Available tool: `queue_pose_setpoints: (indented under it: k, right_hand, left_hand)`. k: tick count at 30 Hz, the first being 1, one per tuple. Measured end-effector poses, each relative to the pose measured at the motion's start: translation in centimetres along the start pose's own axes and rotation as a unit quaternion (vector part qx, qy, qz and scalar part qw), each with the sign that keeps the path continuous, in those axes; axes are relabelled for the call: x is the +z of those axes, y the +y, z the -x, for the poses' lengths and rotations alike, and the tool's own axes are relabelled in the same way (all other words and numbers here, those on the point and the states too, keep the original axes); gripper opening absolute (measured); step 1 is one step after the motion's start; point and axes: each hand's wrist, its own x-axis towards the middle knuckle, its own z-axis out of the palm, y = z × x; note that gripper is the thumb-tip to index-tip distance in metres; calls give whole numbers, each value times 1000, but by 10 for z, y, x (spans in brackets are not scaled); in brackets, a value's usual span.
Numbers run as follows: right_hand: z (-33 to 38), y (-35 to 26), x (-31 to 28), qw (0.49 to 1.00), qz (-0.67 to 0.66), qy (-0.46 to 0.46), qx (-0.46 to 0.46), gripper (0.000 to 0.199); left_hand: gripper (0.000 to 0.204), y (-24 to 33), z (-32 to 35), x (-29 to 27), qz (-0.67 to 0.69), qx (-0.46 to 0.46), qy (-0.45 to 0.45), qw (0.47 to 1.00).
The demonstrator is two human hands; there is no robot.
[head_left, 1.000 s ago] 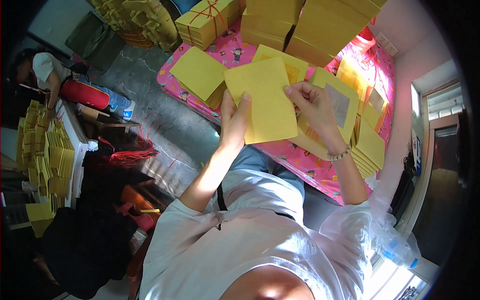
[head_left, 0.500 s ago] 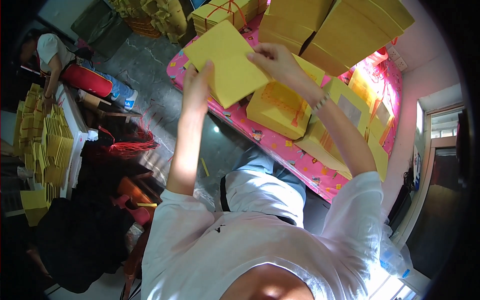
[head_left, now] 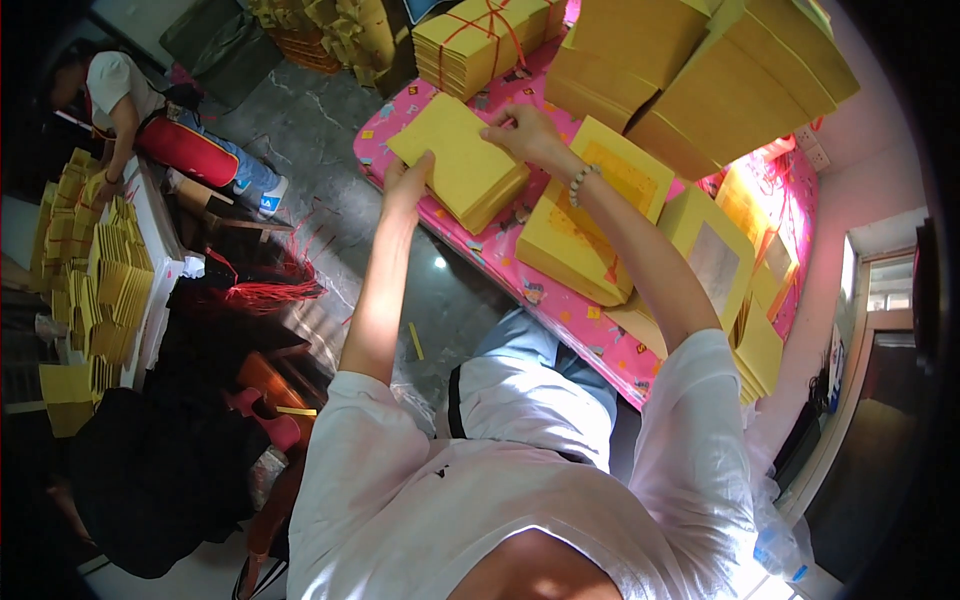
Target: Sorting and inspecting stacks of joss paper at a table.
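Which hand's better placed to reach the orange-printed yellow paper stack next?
Right, likely: the right hand is nearer, its forearm across the orange-printed yellow paper stack in view. The left hand is farther off, at the plain yellow paper stack's left edge.

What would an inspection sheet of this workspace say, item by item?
Surface: pink patterned cover.
Job's things: yellow stack between the grips; printed yellow stack to its right; red-tied bundle behind.
Clutter: loose red strings at left; yellow strip on the floor.
Grips: left grip at the stack's left side, thumb on top; right grip at its far-right edge, contact unclear.
Cables: dark loops by the right wall, possibly cable.
Surroundings: co-worker at a side table bearing yellow stacks.
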Motion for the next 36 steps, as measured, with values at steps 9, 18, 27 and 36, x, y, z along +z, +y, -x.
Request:
queue_pose_setpoints:
  k: [9, 18, 27, 36]
  right_hand:
    - [0, 12, 0, 999, -26, -28, 15, 29]
    - [1, 17, -6, 999, -7, -45, 29, 36]
    - [0, 18, 1, 1000, 7, -18, 11, 35]
    - [1, 17, 6, 1000, -10, -9, 17, 44]
  left_hand:
    - [26, -12, -3, -1, -50, 65, -17, 996]
    - [34, -13, -4, 6, -84, 81, 2, 993]
    - [46, -23, -10, 6, -118, 126, 51, 984]
    - [80, -26, 22, 21, -366, 284, 202, 863]
